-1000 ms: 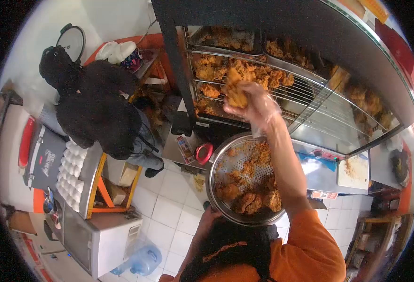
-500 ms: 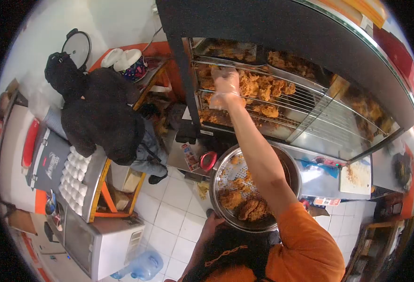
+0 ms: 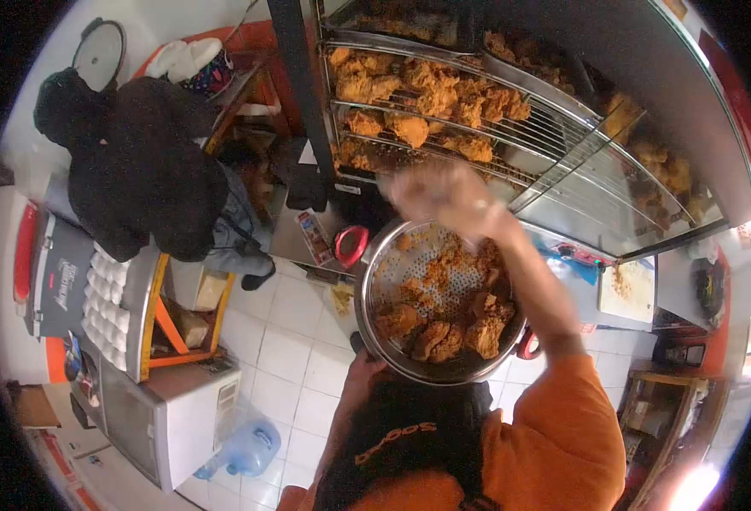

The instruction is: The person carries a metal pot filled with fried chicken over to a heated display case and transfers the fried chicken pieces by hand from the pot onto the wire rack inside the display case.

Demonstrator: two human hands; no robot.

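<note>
My right hand, in a clear plastic glove, is smeared by motion above the far rim of a round steel steamer pot. Whether its fingers hold anything is blurred. Inside the pot, several pieces of fried chicken and loose crumbs lie on the perforated bottom. At the pot's near left rim, my left hand grips it from below, its fingers mostly hidden. Just beyond stands a heated display cabinet with its side open; more fried chicken rests on its wire racks.
A person in black stands at the left by a counter with trays of eggs. A water jug lies on the tiled floor. To the right is a white cutting board with crumbs.
My right hand has left the cabinet's wire rack and moved back over the pot. The view has shifted, and more of the chicken on the racks shows.
</note>
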